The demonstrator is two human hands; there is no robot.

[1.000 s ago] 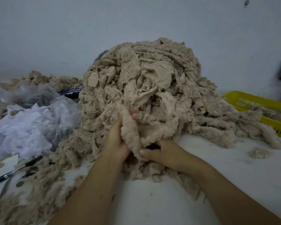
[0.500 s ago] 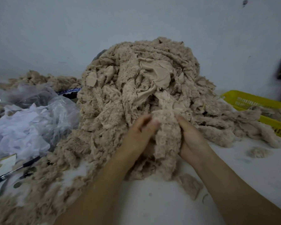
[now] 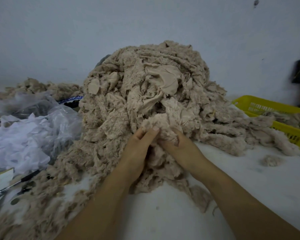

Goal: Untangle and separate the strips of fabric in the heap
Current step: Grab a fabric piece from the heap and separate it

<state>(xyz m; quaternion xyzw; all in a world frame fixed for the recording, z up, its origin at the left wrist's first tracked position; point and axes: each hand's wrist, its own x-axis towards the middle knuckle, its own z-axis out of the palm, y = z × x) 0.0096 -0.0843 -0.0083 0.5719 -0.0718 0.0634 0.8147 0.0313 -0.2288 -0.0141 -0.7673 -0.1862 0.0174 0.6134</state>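
Head view: bare table (image 3: 249, 184) lies open at front and right. Bags (image 3: 24, 135) and a pen (image 3: 12, 186) crowd the left, and a basket (image 3: 260, 106) stands on the right. The heap (image 3: 145, 84) sits mid-table against the wall. At its near foot, the left hand (image 3: 137, 151) and right hand (image 3: 182, 146) pinch a strip (image 3: 156, 121) that runs from the heap toward the person.

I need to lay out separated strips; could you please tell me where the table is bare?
The white tabletop is largely bare between the forearms and rightward, before the yellow plastic basket. Left is crowded: beige fluffy fabric heap, crumpled white plastic bags, black pen.
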